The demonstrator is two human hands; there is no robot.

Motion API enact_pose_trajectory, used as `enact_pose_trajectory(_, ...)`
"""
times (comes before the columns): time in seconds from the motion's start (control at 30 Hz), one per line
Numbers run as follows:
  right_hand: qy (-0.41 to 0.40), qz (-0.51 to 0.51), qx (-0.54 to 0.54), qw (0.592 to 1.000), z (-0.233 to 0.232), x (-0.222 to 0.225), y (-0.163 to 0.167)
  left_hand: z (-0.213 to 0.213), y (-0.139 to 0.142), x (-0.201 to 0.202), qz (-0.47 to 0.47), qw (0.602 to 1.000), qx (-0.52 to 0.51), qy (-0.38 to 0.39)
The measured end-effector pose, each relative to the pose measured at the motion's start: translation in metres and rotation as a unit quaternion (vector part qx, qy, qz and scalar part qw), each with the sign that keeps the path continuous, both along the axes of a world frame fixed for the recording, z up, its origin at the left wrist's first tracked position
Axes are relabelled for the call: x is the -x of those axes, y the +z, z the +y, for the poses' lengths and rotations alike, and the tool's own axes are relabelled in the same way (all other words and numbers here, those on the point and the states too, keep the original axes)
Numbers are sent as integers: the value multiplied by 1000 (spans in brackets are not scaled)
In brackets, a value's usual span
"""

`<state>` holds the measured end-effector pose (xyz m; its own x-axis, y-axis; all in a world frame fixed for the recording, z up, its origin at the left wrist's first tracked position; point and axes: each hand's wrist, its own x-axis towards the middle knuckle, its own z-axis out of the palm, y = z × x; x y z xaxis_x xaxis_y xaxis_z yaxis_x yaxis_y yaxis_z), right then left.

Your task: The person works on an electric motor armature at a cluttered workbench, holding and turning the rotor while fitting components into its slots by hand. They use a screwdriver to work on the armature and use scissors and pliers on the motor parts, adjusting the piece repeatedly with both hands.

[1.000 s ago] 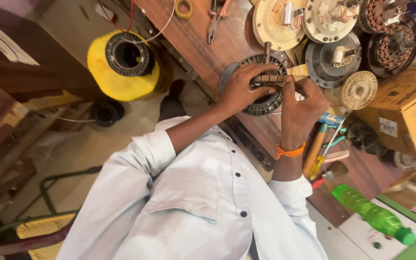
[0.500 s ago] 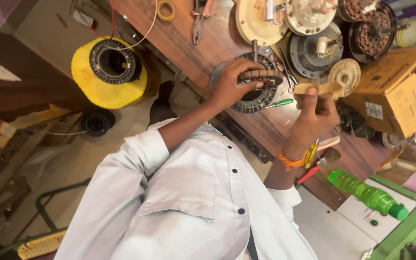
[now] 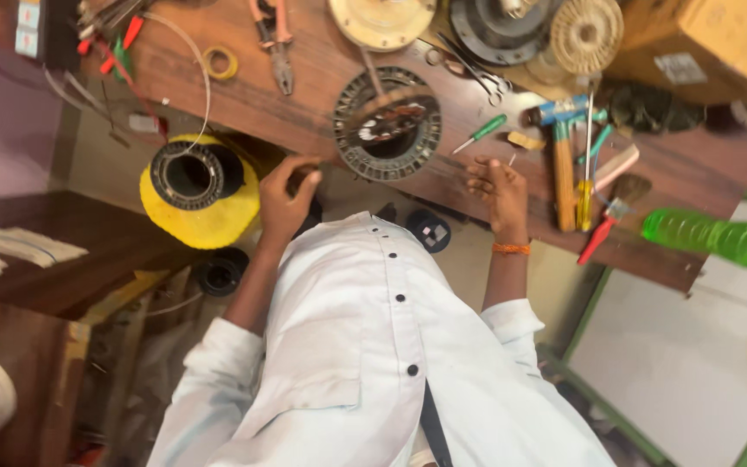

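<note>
Hands (image 3: 291, 195) (image 3: 496, 186) hang loosely curled, empty, near round dark slotted stator (image 3: 386, 124).

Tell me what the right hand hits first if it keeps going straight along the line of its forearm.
Probably the small green-handled screwdriver, which lies on the wooden bench just beyond the curled fingers of the right hand. The scissors lie further along. Height above the bench is unclear.
</note>
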<state>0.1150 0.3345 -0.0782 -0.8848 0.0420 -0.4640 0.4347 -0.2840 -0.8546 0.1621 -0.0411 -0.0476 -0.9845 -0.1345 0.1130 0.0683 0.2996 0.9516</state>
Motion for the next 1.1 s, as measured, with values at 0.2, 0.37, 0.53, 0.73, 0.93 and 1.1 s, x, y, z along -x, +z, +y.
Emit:
enact_pose_trajectory(0.2,-57,34,-190,980,18,-29,-12,10,-46,-35,-243,968,55,-37)
enact_pose_trajectory(0.37,-315,-3,-253,915,86,-77,-6,29,-45,-52,-307,879,252,-262)
enact_pose_trajectory(0.53,-487,-4,-277,829,157,-130,-10,45,-48,-59,-340,874,235,-256)
enact_pose_trajectory(0.73,-257,-206,-197,924,155,-213,-54,67,-56,-60,-348,863,218,-294)
enact_pose_trajectory(0.93,-147,-318,-93,932,58,-307,-56,114,-52,-32,-252,830,271,-419)
enact_pose_trajectory(1.1,-190,-366,-122,903,-4,-382,-53,157,-35,-14,-186,781,253,-540)
